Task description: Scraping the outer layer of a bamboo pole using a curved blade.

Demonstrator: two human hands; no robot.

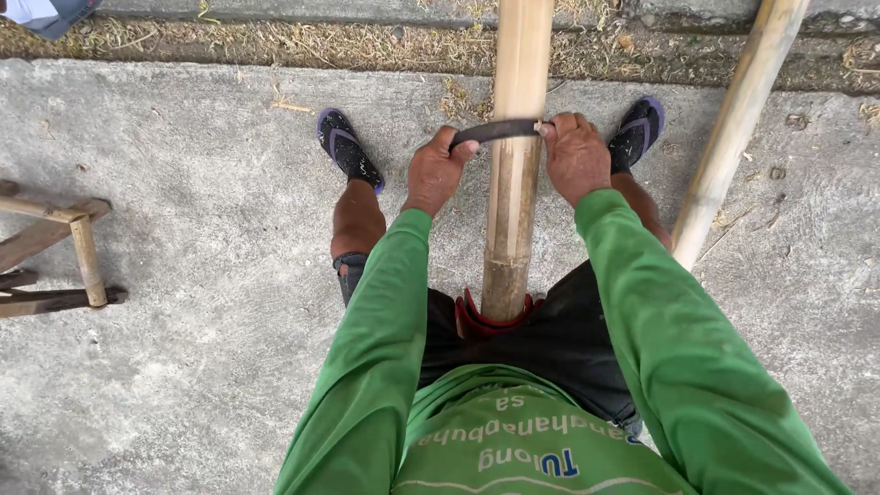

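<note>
A thick bamboo pole (515,183) runs from my lap away toward the top of the view, its near end resting against a red pad (469,321) at my waist. A dark curved blade (495,131) lies across the pole. My left hand (436,170) grips the blade's left end and my right hand (575,156) grips its right end, one hand on each side of the pole. Both arms are in green sleeves. The lower part of the pole looks scraped and paler.
A second bamboo pole (733,128) slants at the right. My feet in dark sandals (346,148) rest on the concrete floor (202,275). A wooden frame (64,247) stands at the left edge. Dry grass lines the far edge of the concrete.
</note>
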